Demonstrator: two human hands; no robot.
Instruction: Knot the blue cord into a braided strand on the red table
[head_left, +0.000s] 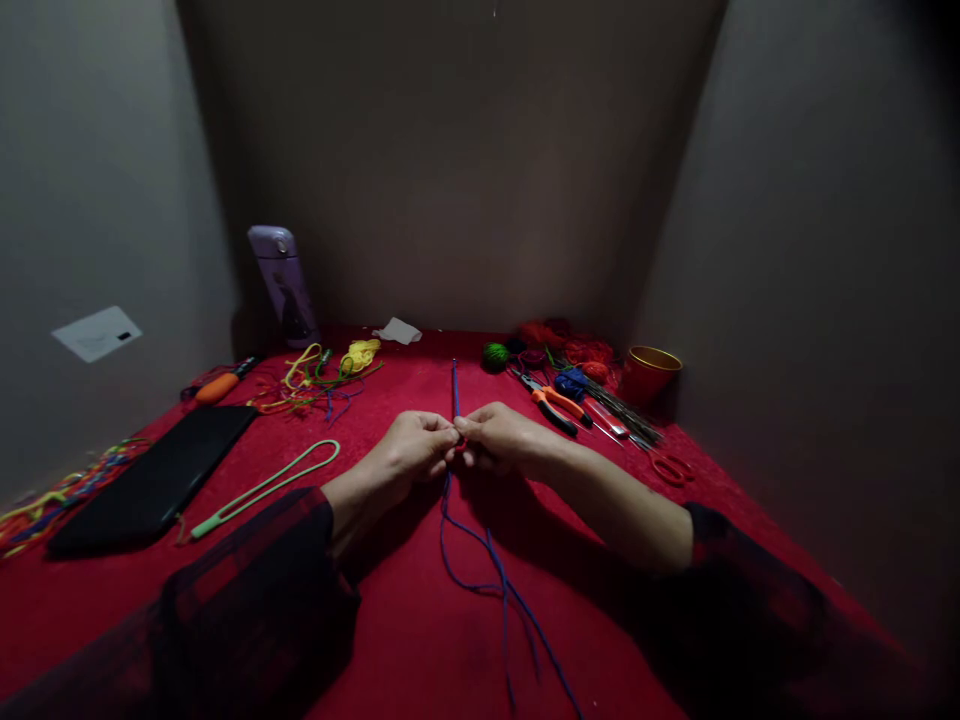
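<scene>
A blue cord runs from a small fixed point near the table's far side straight down to my fingers. Its loose strands trail below the hands toward the near edge, crossing and looping. My left hand pinches the cord with thumb and fingertips. Pressed close against it, my right hand also has its thumb and fingers closed on the cord. A small dark red bit shows between the fingertips; its kind I cannot make out. The exact shape of the cord there is hidden by the fingers.
Left lie a black tablet-like slab, a pale green strap, an orange-handled tool and yellow yarn; a purple bottle stands behind. Right are orange-handled pliers, red scissors, yarn balls and a red cup.
</scene>
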